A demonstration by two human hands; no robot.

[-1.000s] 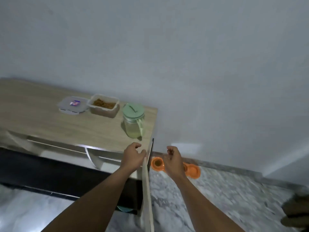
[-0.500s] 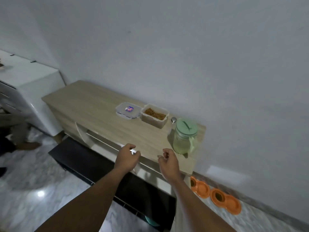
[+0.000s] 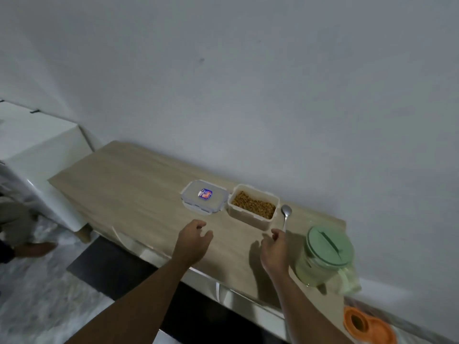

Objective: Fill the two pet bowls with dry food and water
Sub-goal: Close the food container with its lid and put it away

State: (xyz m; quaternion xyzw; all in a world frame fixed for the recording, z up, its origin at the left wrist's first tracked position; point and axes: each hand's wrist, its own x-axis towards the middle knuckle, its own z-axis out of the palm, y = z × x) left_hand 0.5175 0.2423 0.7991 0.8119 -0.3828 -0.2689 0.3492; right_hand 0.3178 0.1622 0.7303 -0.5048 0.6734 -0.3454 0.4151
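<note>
An open clear container of brown dry food (image 3: 253, 207) stands on the wooden table (image 3: 129, 180) near the wall, its lid (image 3: 205, 196) lying just left of it. A metal spoon (image 3: 286, 214) lies to the right of the container. A green-lidded water jug (image 3: 327, 254) stands at the table's right end. On the floor beyond that end, part of the orange pet bowls (image 3: 367, 325) shows. My left hand (image 3: 192, 242) hovers in front of the lid with loosely curled fingers, holding nothing. My right hand (image 3: 274, 249) has its fingertips at the spoon handle's near end.
A white appliance (image 3: 37, 150) stands left of the table. The table has a dark open shelf (image 3: 119, 269) below its front edge. The marble floor (image 3: 37, 306) spreads at lower left. A person's foot (image 3: 34, 248) shows at the left edge. The wall (image 3: 248, 83) runs right behind the table.
The view has swung and moved closer to the table. Both hands have moved forward over the tabletop, the right one up to the spoon's handle. The pet bowls slid to the lower right corner.
</note>
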